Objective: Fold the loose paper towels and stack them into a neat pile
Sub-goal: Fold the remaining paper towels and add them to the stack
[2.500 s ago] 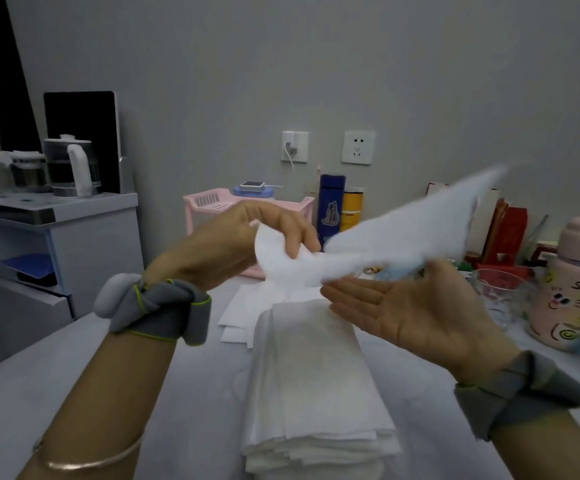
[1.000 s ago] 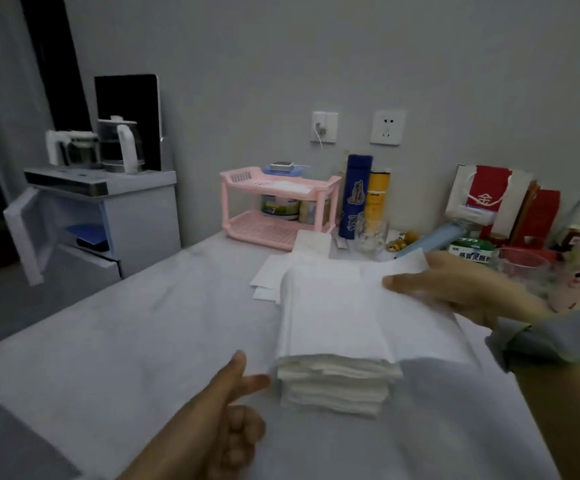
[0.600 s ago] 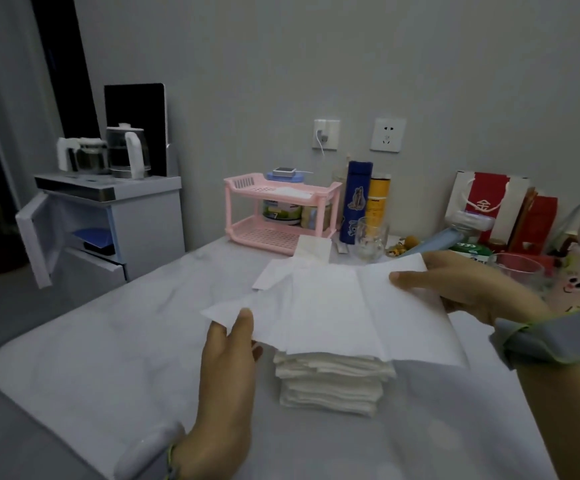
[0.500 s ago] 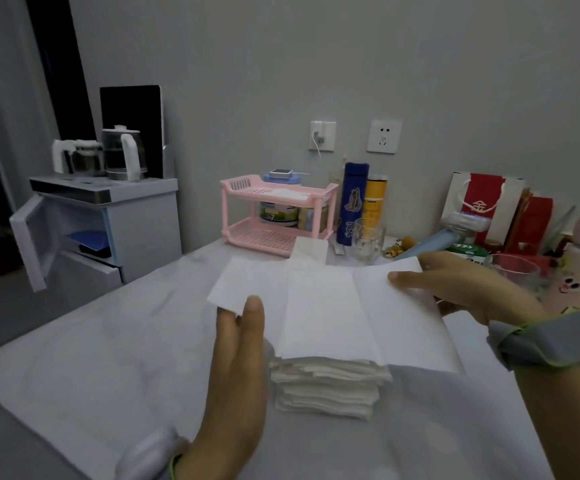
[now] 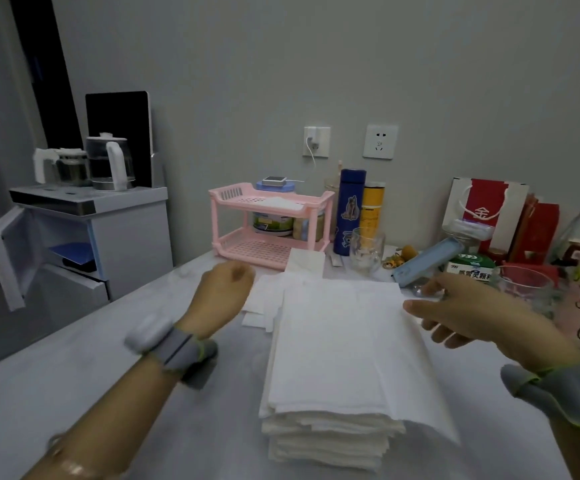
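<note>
The top sheet [image 5: 337, 344] now lies folded on the pile [image 5: 326, 441] — the left hand [image 5: 221, 294] has let go.

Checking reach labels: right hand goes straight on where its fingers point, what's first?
The top towel on the pile: the right hand points left, fingertips at its right edge; whether they touch is unclear.

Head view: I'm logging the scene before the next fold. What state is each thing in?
Pile: folded, stacked, edges slightly uneven.
Top sheet: lying on the pile, right flap unfolded, overhanging.
Loose towels: flat on the table behind the pile.
Right hand: open, fingertips at the top sheet's right edge.
Left hand: blurred, grip unclear.
Cabinet door: open.
Left socket: plug in.
Right socket: empty.
</note>
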A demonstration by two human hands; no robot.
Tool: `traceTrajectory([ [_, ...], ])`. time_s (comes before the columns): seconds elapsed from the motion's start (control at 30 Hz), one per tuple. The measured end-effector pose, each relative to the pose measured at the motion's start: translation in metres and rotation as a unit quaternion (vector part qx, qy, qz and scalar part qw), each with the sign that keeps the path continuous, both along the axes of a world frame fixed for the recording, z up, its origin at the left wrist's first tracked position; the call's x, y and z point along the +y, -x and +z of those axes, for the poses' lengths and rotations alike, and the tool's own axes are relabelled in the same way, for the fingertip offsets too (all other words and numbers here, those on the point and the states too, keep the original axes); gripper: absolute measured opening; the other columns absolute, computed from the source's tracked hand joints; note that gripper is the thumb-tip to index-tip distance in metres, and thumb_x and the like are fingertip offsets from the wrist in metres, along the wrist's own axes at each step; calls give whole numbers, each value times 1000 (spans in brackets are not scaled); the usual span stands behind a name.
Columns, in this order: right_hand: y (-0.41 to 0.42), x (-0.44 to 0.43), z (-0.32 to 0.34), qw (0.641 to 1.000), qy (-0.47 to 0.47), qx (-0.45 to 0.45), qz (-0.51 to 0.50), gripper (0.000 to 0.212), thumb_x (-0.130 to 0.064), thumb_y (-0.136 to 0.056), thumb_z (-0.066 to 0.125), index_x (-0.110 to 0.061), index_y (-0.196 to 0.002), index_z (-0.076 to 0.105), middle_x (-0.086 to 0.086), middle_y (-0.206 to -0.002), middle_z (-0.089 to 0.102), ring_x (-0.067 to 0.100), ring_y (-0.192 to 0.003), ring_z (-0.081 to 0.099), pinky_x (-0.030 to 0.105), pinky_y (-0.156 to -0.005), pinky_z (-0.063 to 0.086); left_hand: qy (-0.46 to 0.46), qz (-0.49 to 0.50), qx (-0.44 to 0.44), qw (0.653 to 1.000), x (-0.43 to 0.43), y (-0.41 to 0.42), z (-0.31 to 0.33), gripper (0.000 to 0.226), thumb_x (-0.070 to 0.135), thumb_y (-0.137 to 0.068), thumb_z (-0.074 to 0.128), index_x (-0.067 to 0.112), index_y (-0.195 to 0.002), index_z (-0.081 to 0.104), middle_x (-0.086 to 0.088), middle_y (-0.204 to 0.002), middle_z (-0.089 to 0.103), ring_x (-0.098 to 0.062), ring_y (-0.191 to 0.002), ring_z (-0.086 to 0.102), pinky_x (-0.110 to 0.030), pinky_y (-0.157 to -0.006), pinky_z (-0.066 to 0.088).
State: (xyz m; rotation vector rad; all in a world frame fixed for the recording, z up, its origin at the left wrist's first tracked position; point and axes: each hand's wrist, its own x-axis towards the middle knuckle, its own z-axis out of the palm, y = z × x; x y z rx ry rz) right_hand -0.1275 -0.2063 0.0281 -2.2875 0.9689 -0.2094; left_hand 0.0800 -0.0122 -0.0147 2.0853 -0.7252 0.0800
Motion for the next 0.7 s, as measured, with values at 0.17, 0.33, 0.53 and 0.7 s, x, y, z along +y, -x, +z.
traceTrajectory([
  [0.17, 1, -1, -8, 1000, 14, 23, 4, 47, -37, -87, 59, -16, -126, 43, 1, -86, 62, 12, -72, 63, 19, -53, 50, -202, 65, 69, 975, -58, -45, -38, 42, 43, -94, 47, 4, -92, 63, -16, -106, 60, -36, -112, 52, -33, -94, 38],
  [0.33, -6, 2, -9, 999, 9, 38, 23, 45, -42, -85, 59, -21, -121, 44, -1, -87, 64, 10, -71, 64, 19, -57, 53, -230, 145, 90, 958, -95, -45, -52, 31, 15, -97, 37, 4, -122, 52, -17, -133, 39, -33, -124, 34, -40, -105, 25],
  [0.53, -11, 1, -13, 999, 3, 44, 21, 43, -43, -85, 59, -21, -119, 45, -1, -85, 65, 11, -70, 65, 22, -61, 55, -187, 147, 105, 966, -106, -45, -51, 26, 9, -94, 43, 1, -117, 54, -18, -130, 47, -32, -121, 44, -37, -100, 33],
  [0.7, -13, 3, -15, 999, 8, 37, 28, 37, -42, -85, 59, -21, -113, 47, -1, -84, 65, 10, -68, 65, 20, -55, 52, -61, 113, 120, 984, -94, -44, -44, 31, 7, -91, 47, 0, -121, 42, -20, -123, 52, -35, -108, 53, -35, -83, 40],
])
